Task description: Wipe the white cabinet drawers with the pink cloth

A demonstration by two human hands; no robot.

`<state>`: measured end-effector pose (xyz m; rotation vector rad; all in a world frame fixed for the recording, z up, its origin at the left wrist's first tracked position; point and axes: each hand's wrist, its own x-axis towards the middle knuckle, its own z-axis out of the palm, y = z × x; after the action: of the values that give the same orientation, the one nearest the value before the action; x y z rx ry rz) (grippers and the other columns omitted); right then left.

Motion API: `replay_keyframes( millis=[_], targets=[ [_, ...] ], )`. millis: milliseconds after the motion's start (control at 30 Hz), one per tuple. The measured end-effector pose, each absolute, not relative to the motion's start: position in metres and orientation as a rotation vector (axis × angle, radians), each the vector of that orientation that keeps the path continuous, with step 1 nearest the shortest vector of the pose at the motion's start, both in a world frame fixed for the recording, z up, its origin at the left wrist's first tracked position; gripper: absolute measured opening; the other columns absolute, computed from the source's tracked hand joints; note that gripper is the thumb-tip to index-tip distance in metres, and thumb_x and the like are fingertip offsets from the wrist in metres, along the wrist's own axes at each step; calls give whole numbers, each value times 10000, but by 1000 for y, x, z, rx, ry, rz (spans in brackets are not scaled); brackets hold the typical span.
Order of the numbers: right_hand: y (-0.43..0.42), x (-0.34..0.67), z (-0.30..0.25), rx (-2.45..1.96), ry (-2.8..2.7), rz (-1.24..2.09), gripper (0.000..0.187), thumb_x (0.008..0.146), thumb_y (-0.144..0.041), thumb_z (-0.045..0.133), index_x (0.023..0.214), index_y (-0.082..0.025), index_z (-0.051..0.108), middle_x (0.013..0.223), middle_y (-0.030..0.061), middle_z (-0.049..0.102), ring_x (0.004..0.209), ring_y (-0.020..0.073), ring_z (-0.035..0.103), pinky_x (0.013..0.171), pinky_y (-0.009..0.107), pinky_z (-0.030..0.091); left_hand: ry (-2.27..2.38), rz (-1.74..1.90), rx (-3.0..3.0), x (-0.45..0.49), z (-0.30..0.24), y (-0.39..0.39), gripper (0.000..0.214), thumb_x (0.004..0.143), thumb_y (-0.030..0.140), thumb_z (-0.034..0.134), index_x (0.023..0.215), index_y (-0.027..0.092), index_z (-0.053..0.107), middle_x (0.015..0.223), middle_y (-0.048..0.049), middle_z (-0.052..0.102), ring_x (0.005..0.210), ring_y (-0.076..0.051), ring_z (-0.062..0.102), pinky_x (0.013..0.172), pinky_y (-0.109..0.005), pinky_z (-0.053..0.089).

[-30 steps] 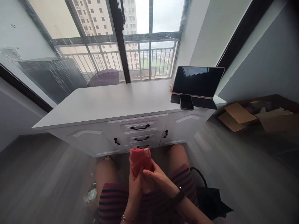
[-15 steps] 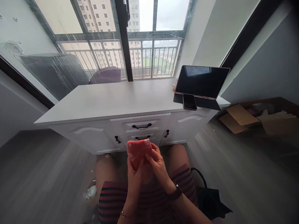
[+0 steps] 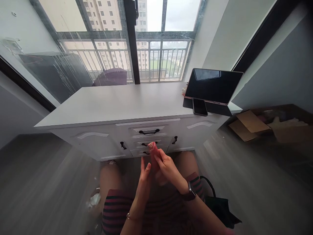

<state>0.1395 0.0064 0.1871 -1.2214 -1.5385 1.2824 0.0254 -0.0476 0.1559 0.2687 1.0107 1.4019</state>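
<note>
Your right hand [image 3: 167, 166] pinches a small folded pink cloth [image 3: 154, 150], soft and fuzzy with pale specks, gripping it edge-on just in front of the white cabinet [image 3: 117, 107]. Your left hand [image 3: 144, 176] is flat and open, fingers straight, its palm close against the cloth's lower part. Beyond the cloth, the cabinet's drawers carry curved black handles. On the cabinet's right end a dark glossy tablet [image 3: 212, 85] stands propped, a black phone [image 3: 200, 107] lying before it. No writing is readable.
</note>
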Motion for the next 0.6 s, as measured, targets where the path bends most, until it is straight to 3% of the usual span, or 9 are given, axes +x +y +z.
replay_keyframes(
  millis=[100, 167, 333, 400, 467, 533, 600],
  targets=[
    [3, 128, 177, -937, -1324, 1655, 270, 924, -437, 524, 1092, -243, 607, 1030, 4, 667, 936, 165, 605, 843, 278, 453, 922, 1404, 91, 31, 166, -44, 495, 825, 394, 673, 1282, 212, 620, 1327, -93, 673, 1288, -259, 580, 1086, -366, 466],
    [1, 124, 172, -884, -1205, 1743, 300, 913, -432, 544, 1135, -238, 602, 1119, 13, 659, 1024, 171, 601, 920, 296, 453, 986, 1433, 1, 31, 171, -42, 360, 820, 312, 684, 1157, 186, 686, 1188, -88, 744, 1157, -239, 668, 1029, -342, 511],
    [3, 130, 166, -1101, -1322, 1390, 211, 869, -357, 622, 1032, -229, 659, 1033, 38, 687, 974, 206, 610, 926, 338, 449, 1111, 1488, -41, 29, 174, -38, 232, 788, 122, 700, 1016, 171, 702, 951, -53, 791, 833, -171, 741, 869, -302, 575],
    [6, 134, 162, -1180, -1304, 1223, 228, 815, -346, 697, 1013, -235, 681, 1047, 52, 675, 1003, 222, 597, 953, 350, 434, 1134, 1505, -41, 29, 174, -37, 221, 800, 99, 689, 1006, 178, 699, 942, -43, 791, 817, -160, 740, 859, -293, 576],
    [7, 137, 154, -1237, -1157, 1221, 373, 728, -356, 789, 1067, -244, 681, 1144, 59, 656, 1110, 235, 571, 1028, 357, 399, 1147, 1497, -37, 30, 174, -36, 221, 817, 105, 678, 1022, 183, 699, 966, -45, 790, 838, -166, 742, 870, -306, 576],
    [6, 137, 145, -1181, -954, 1448, 533, 685, -388, 826, 1168, -255, 646, 1260, 54, 634, 1207, 234, 548, 1083, 363, 376, 1153, 1461, -25, 30, 174, -36, 214, 824, 134, 683, 1031, 183, 704, 993, -58, 788, 876, -183, 742, 894, -330, 573],
    [1, 136, 135, -1010, -725, 1775, 553, 708, -438, 803, 1197, -246, 630, 1283, 48, 648, 1212, 223, 571, 1076, 363, 404, 1158, 1422, -7, 31, 173, -37, 217, 814, 175, 708, 1031, 183, 708, 1011, -69, 785, 921, -203, 738, 929, -354, 563]
  ],
)
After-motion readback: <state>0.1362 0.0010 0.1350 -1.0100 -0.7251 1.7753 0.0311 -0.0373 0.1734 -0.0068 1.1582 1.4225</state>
